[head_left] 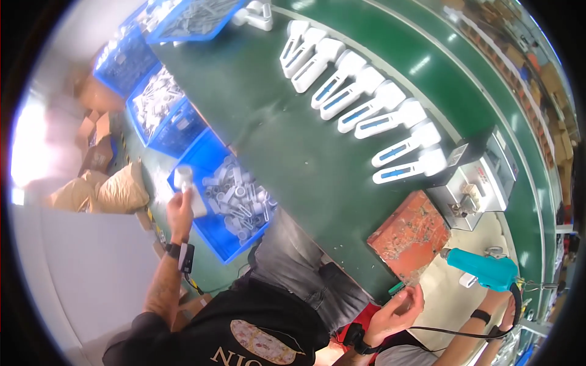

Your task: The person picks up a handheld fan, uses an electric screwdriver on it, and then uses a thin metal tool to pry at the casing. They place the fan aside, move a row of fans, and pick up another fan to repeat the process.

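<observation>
Here's the big green workbench (293, 140), spreading across the middle, with a green conveyor belt (403, 43) curving along its far side. Down at the bench's left edge sits an open blue plastic bin (229, 251), heaped with pale moulded parts (241, 204). Across the bench, a curving row of white long-handled housings (348, 97), several with blue inlays; they stand so close that one knock could, I'd judge, push several askew.

To the right, a metal-fronted machine (467, 192) stands behind a scuffed red block (412, 235). Just beside the block hangs a teal power driver (485, 268), and its black cable (445, 333) loops low past the person's right wrist: a careless reach might snag it and set the tool swinging. Another person's forearm (467, 334) comes in close on that side, so a bump looks possible too.

Now the hands! The left hand (179, 213) is closed around a white housing (185, 177), out over the bin's near-left side; held one-handed, it could slip into the heap if the fingers loosen. The right hand (400, 310) sits at the block's lower corner, fingers loosely curled; whether they pinch anything, I can't tell. Right by the fingertips, a small green strip (397, 288) could easily get brushed off the edge.
</observation>
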Demonstrator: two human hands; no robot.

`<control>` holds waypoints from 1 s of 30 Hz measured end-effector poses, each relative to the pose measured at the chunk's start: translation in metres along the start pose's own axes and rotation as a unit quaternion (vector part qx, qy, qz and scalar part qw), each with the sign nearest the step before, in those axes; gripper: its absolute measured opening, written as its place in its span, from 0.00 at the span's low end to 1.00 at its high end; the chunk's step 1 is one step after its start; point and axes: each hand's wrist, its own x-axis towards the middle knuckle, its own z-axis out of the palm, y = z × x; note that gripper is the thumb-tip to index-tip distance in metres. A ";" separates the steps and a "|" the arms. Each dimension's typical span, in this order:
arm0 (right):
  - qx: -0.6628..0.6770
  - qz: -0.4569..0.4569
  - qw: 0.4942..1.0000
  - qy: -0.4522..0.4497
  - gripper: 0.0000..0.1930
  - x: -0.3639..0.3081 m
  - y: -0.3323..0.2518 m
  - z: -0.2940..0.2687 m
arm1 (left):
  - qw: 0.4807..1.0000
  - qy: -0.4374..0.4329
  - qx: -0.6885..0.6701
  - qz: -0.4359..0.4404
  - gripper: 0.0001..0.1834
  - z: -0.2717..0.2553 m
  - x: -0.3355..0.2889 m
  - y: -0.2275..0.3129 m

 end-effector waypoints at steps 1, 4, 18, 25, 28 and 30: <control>-0.017 0.004 1.000 0.002 0.16 0.000 0.006 -0.002 | 0.986 0.116 0.058 0.103 0.19 0.017 0.005 -0.021; -0.011 -0.011 1.000 -0.017 0.17 0.000 0.004 -0.004 | 0.949 0.251 0.047 0.186 0.17 0.019 0.017 0.015; 0.009 -0.005 0.999 0.039 0.14 -0.004 0.000 0.000 | 0.825 -0.151 0.214 0.501 0.55 0.148 0.071 0.382; -0.009 -0.028 0.999 0.038 0.13 0.001 0.007 0.000 | 0.825 -0.074 0.127 0.546 0.31 0.157 0.086 0.366; -0.008 -0.027 0.999 0.029 0.13 0.001 0.007 -0.003 | 0.820 -0.059 0.121 0.557 0.33 0.159 0.087 0.369; -0.008 -0.030 0.999 0.022 0.13 0.001 0.006 -0.004 | 0.823 -0.065 0.113 0.552 0.35 0.157 0.088 0.371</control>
